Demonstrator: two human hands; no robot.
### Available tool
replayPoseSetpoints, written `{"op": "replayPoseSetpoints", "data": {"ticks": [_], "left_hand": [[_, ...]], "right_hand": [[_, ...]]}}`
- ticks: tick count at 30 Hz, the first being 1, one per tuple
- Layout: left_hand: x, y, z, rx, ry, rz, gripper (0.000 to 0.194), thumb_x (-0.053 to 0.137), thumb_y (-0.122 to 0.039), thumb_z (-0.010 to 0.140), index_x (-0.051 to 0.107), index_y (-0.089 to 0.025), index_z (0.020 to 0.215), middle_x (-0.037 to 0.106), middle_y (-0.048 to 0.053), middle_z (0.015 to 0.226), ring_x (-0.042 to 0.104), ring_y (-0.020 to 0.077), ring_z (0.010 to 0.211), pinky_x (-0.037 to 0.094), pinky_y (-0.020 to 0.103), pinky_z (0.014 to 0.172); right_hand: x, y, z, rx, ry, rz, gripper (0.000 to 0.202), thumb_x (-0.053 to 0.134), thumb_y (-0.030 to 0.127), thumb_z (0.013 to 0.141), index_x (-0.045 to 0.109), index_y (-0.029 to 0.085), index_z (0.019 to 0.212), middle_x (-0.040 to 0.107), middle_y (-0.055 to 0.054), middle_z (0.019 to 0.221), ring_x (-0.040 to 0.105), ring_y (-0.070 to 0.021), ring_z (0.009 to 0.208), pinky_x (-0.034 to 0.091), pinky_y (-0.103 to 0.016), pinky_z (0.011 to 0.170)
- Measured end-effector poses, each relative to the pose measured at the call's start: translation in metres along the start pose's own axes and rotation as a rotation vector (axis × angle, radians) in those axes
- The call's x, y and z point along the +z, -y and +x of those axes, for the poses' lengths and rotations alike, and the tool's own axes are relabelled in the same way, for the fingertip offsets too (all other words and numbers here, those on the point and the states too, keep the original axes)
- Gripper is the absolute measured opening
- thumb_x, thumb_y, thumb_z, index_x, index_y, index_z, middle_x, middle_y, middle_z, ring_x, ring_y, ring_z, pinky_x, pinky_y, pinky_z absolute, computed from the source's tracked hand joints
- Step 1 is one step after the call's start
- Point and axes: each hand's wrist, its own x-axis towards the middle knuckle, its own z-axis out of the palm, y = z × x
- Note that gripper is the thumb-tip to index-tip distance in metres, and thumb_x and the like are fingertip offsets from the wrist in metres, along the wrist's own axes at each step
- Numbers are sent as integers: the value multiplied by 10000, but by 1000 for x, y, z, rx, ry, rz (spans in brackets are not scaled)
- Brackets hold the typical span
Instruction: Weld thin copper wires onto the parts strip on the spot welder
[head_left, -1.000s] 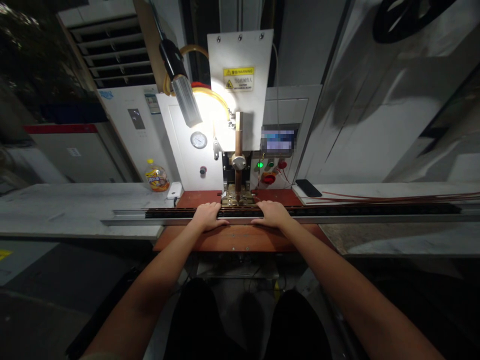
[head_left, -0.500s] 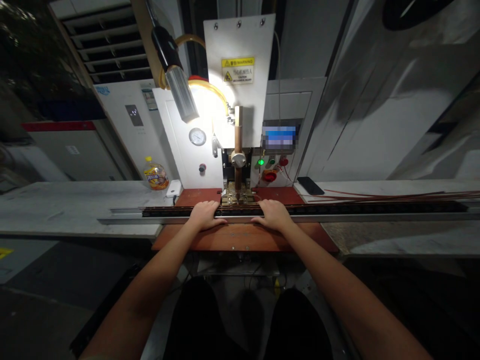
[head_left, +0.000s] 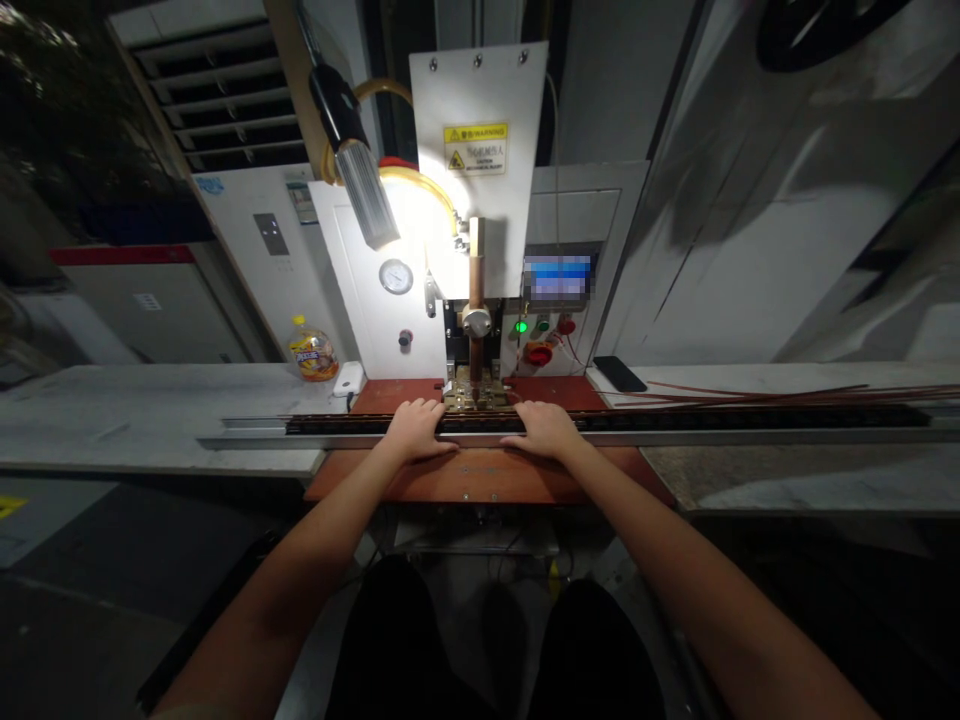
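A long metal rail with a dark slotted inside lies across the front of a bench press machine. My left hand is closed over the rail, left of the machine's centre, thumb along the near edge. On the other side my right hand grips it the same way, thumb pointing inward. Both hands' fingertips reach over the far side, where thin brown strips run, and are partly hidden. Between and just behind the hands stands the brass fixture, under a vertical copper-coloured rod.
A reddish-brown board lies under the rail. More thin brown strips stretch right, near a black phone. At left stand a yellow-capped bottle and a white box. A lit lamp hangs above.
My left hand has shifted very slightly to the right along the rail. My right hand stays in place. The whole view has moved a touch.
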Motion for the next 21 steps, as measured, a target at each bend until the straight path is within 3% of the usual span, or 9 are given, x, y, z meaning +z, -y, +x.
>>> {"op": "replayPoseSetpoints", "data": {"ticks": [4, 14, 21], "left_hand": [[0, -12, 9, 22, -9, -24, 907, 477, -882, 593, 520, -206, 1196, 620, 135, 1117, 558, 321, 1025, 408, 403, 831], [10, -19, 9, 10, -44, -21, 768, 431, -829, 704, 552, -192, 1117, 647, 129, 1051, 611, 293, 946, 425, 379, 793], [3, -17, 8, 75, -39, -21, 707, 399, -796, 757, 562, -198, 1096, 661, 122, 1035, 627, 278, 939, 444, 360, 779]], "right_hand": [[-5, 0, 6, -17, 52, -22, 731, 427, 794, 752, 588, 159, 1077, 662, -166, 1065, 615, -293, 975, 441, -361, 828], [3, 3, 0, -17, -46, -2, 687, 430, 755, 786, 583, 150, 1071, 659, -172, 1058, 615, -289, 969, 440, -358, 839], [1, 0, 2, -53, -36, 50, 699, 465, 761, 766, 591, 158, 1097, 668, -160, 1050, 619, -290, 979, 441, -361, 855]]}}
